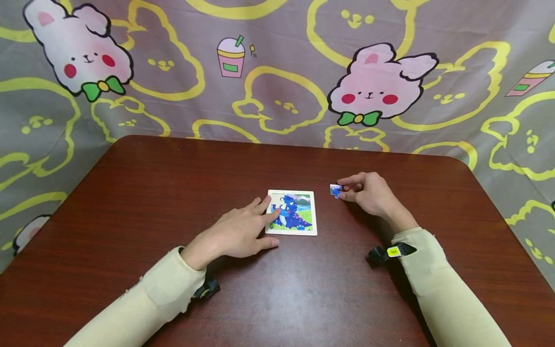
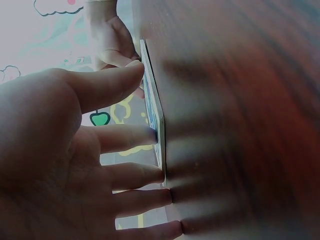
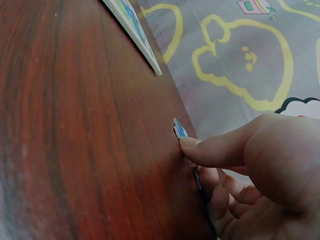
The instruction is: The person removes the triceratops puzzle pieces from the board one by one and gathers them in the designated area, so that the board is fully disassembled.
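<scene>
Puzzle piece (image 1: 335, 189) sits pinched between the thumb and index finger of your right hand (image 1: 368, 193), printed face up, jutting out to the left of those fingertips. Your left hand (image 1: 236, 233) grasps nothing; its fingers are spread, with fingertips on the left side of the puzzle tray (image 1: 295, 233), which lies flat between your two hands. A pale gap (image 1: 278, 199) shows in the tray's far left part, right beside your left fingertips, and it looks like the spot for this piece. To seat it well, you'd best pinch lightly by one side, turn the knob to suit the neighbouring pieces, lower it level, then press with a flat fingertip; a tilted entry could ride up on the printed pieces alongside. Your left fingertips steady the tray nicely, but they crowd the gap, so slide them outward along the rim to make way. As for room, bare counter (image 1: 295, 289) spans the short stretch from your right hand to the tray, so a low leftward move should only need to clear the tray's raised rim. The counter's far edge and the patterned curtain (image 1: 286, 43) are well beyond both hands. Mind the strap (image 1: 378, 255) hanging under your right wrist.
</scene>
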Tool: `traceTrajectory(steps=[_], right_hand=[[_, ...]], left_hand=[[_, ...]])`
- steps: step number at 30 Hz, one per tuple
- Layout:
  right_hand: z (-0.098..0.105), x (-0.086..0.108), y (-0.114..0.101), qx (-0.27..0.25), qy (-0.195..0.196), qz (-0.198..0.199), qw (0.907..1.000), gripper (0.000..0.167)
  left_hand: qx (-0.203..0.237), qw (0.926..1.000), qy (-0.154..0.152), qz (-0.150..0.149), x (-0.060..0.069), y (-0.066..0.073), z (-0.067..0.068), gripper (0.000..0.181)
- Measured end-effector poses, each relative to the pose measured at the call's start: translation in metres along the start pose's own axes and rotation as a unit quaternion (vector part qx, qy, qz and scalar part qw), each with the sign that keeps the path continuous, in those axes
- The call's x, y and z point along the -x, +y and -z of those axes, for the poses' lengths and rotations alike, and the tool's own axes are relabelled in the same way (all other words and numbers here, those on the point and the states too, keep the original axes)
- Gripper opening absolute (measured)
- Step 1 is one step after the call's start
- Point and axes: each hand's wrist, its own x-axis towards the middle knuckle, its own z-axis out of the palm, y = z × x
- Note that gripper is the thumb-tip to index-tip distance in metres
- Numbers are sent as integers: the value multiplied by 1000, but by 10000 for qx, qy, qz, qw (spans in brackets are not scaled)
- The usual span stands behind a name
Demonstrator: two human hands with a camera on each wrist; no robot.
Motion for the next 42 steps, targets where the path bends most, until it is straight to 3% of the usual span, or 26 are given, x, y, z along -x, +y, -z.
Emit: traceTrajectory(steps=[20, 28, 34, 42], right_hand=[[3, 2, 0, -52, -59, -92, 9999, 33], [2, 4, -5, -375, 100, -22, 9992, 35], [-3, 2, -22, -600, 181, 248, 9977, 33], [-25, -2, -49, -651, -165, 534, 9963, 28]], left_hand=[[45, 10000, 19, -5, -2, 1, 1, 72], [-23, 9998, 217, 15, -1, 2, 2, 68], [136, 9986, 494, 108, 1, 2, 5, 65], [257, 9977, 626, -56, -4, -2, 11, 53]])
